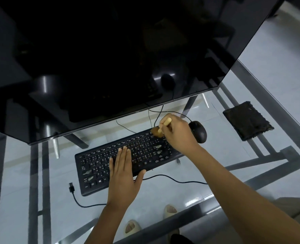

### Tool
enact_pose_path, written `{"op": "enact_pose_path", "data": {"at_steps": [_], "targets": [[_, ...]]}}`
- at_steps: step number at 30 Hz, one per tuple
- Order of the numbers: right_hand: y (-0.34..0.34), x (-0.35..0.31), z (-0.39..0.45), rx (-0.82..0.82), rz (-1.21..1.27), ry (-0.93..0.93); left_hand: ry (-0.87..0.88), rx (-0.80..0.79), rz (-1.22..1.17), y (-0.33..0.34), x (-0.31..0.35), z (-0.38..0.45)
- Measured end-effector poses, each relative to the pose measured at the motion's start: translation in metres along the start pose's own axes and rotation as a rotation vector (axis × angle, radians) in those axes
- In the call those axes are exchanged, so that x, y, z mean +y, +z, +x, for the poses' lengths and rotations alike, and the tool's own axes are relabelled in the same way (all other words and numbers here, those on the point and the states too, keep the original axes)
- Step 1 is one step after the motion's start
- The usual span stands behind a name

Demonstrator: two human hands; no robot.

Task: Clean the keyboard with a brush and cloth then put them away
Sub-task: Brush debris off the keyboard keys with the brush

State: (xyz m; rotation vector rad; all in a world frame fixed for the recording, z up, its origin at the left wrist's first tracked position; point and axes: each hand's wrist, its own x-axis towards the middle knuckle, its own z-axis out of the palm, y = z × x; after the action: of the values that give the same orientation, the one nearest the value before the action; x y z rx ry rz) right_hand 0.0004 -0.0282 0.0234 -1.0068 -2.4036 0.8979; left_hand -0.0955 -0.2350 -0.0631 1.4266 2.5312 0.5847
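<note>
1. The keyboard [128, 159] lies on the glass counter [216, 166] at frame centre, its long axis running from lower left to upper right.
2. The right hand [177, 132] has its fingers clamped on the brush [160, 127]; the bristles touch the keyboard's upper-right corner, just beside the mouse [198, 132].
3. The left hand [123, 173] rests flat on the middle keys, fingers together and extended, holding nothing.
4. The unbrushed keys lie to the lower left of the brush, along the long axis; the likely stroke runs that way.
5. The cloth [248, 122] lies at the right of the frame, well apart from the keyboard, nearer the right hand.
</note>
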Motion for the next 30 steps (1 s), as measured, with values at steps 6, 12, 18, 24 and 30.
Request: {"op": "enact_pose_path", "data": {"at_steps": [6, 12, 18, 24, 30], "targets": [[0.025, -0.03, 0.001, -0.072, 0.053, -0.035, -0.07, 0.056, -0.025, -0.014, -0.026, -0.022], [0.048, -0.053, -0.001, -0.1, 0.019, -0.083, -0.134, 0.079, -0.037, -0.02, -0.048, -0.045], [0.065, -0.077, -0.005, -0.115, 0.007, -0.137, -0.184, 0.125, -0.047, -0.026, -0.061, -0.057], [0.086, -0.097, -0.011, -0.124, -0.073, -0.264, -0.234, 0.207, -0.085, -0.035, -0.08, -0.061], [0.101, -0.113, -0.019, -0.295, 0.095, -0.154, -0.326, 0.182, -0.187, -0.034, -0.1, -0.065]]}}
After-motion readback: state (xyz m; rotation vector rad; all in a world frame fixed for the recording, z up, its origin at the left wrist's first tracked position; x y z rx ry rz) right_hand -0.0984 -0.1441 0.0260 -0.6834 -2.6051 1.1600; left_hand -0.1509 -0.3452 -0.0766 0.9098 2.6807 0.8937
